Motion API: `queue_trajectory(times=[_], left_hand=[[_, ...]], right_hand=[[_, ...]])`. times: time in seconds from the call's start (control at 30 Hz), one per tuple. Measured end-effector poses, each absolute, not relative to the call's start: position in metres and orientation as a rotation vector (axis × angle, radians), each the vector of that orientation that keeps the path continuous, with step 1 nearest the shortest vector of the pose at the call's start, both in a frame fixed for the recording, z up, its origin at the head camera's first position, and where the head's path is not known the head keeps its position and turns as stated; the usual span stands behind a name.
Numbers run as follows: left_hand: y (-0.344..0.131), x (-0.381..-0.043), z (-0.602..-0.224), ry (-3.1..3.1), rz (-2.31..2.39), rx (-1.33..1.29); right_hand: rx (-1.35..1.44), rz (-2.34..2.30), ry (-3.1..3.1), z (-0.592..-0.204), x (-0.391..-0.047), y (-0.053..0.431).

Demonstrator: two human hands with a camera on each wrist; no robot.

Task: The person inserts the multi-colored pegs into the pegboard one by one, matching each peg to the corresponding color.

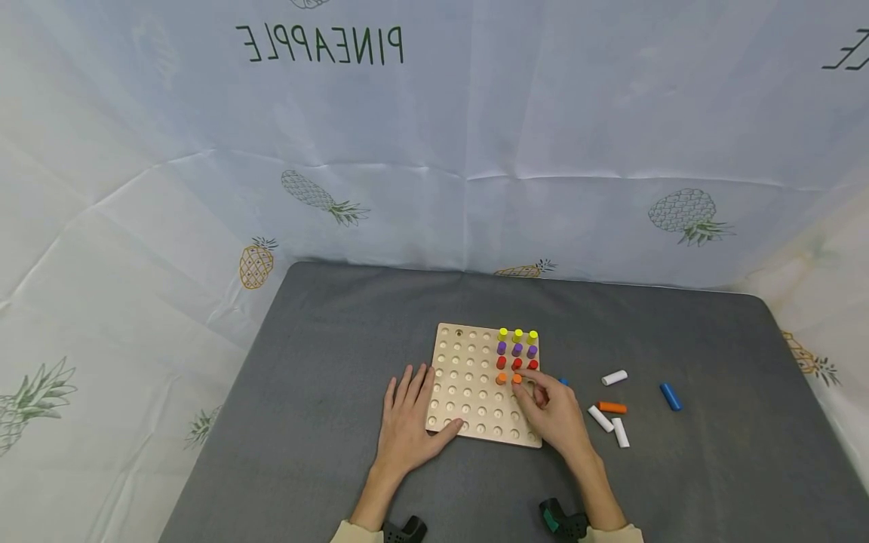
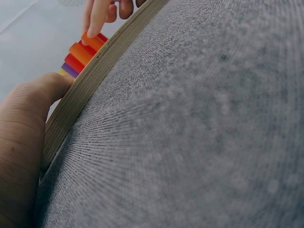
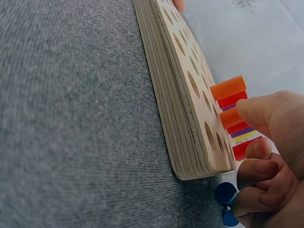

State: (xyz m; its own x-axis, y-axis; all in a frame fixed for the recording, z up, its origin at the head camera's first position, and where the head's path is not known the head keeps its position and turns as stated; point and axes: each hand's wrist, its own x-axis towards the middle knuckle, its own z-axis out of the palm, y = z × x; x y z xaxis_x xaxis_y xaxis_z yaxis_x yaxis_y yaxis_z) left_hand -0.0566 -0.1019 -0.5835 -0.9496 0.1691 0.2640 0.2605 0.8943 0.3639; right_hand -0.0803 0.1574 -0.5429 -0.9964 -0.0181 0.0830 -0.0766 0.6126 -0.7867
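Note:
A wooden peg board [image 1: 475,392] with rows of round holes lies on the table. Yellow, purple and red pegs [image 1: 501,363] fill three rows at its far right, three to a row. Nearer stand two orange pegs; my right hand [image 1: 557,415] pinches the right-hand orange peg [image 3: 230,117] between thumb and index finger, its other fingers curled. Beside it stands the other orange peg [image 1: 501,378], untouched. My left hand [image 1: 407,426] rests at the board's left edge with fingers extended, its thumb over the near edge.
Right of the board lie loose pegs: white pegs [image 1: 614,378], an orange one [image 1: 612,407] and a blue one [image 1: 670,397]. Another blue peg [image 1: 563,381] is partly hidden by my right hand. Grey cloth [image 1: 326,362] covers the table; a pineapple-print curtain [image 1: 421,226] hangs behind.

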Motion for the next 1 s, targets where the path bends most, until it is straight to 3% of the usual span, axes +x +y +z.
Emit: queue_trajectory(times=[1.0], left_hand=[[-0.1023, -0.0575, -0.5836, -2.828, -0.608, -0.335]], right_hand=[[0.104, 1.336, -2.741, -0.5422, -0.0794, 0.1641]])
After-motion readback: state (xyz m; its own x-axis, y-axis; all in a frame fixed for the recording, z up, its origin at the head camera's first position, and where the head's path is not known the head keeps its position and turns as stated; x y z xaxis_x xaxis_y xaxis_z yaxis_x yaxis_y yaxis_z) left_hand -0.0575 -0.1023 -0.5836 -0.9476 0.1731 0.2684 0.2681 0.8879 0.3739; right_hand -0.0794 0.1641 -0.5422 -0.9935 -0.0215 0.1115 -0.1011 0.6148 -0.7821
